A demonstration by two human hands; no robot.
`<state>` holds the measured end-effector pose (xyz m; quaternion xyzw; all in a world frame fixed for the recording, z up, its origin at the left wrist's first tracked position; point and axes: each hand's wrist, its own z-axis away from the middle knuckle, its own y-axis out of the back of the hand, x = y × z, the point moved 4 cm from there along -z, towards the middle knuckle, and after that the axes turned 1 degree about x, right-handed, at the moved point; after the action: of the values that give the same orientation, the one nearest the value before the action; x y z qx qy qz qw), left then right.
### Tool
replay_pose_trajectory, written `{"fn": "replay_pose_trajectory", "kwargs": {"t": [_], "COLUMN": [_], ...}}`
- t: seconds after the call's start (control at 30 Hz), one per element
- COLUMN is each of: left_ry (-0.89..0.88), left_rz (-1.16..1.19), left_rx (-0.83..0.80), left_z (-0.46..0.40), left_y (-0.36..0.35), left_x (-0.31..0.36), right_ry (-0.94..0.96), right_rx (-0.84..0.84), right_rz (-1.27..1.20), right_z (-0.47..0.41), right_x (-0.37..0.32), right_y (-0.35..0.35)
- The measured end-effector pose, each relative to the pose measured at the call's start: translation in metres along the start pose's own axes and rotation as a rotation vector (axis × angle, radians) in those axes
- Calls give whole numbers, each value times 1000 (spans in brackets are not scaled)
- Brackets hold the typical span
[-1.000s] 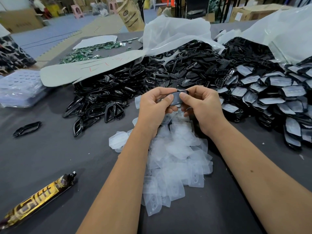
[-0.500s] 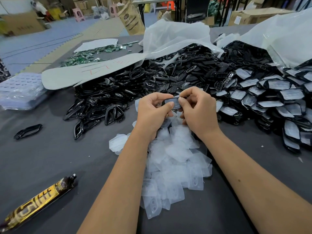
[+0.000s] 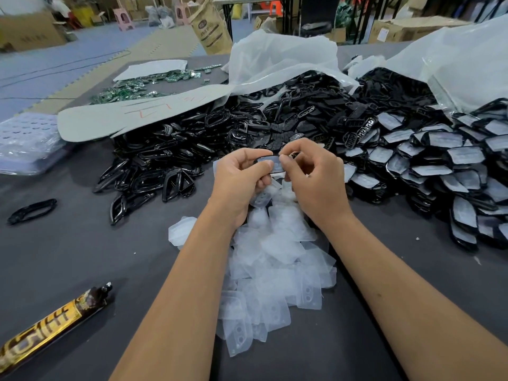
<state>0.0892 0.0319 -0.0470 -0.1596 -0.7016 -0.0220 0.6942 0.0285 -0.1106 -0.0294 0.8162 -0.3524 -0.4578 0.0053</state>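
Both hands meet above the counter (image 3: 82,257): the left hand (image 3: 242,180) grips a small black shell (image 3: 270,163) with a pale film, while the right hand (image 3: 313,174) pinches its near edge. Clear films (image 3: 277,270) lie heaped just beneath.

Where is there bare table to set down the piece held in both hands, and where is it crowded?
Bare table lies left, between the lone black frame, the gold tube and the clear film pile. Another patch: right of that pile, below the film-covered shells. Beyond the held piece, black frames crowd everything.
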Motion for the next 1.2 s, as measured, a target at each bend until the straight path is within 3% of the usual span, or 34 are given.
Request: {"fn": "replay_pose_trajectory", "kwargs": {"t": [0.17,0.27,0.43,0.67,0.87,1.2], "left_ry": [93,127,91,-5,20,-51], "left_rz": [238,246,147,87,79,-133], "left_rx": [44,1,-41,-14,31,28], "left_z": [0,0,1,0,2,1], "left_y": [9,12,3,5,1,-3], "left_x": [6,8,6,5,3,3], "right_ry": [132,170,-86,-450,-464,-429], "right_rx": [-109,-96,14,-207,-282,-156], "right_rz": [47,97,-115,-542,-725,-684], "right_z": [2,2,-3,1,-1,-1], "right_x": [-8,-8,3,14,16,23], "right_y": [-4,-6,4,-4,-8,-2]}}
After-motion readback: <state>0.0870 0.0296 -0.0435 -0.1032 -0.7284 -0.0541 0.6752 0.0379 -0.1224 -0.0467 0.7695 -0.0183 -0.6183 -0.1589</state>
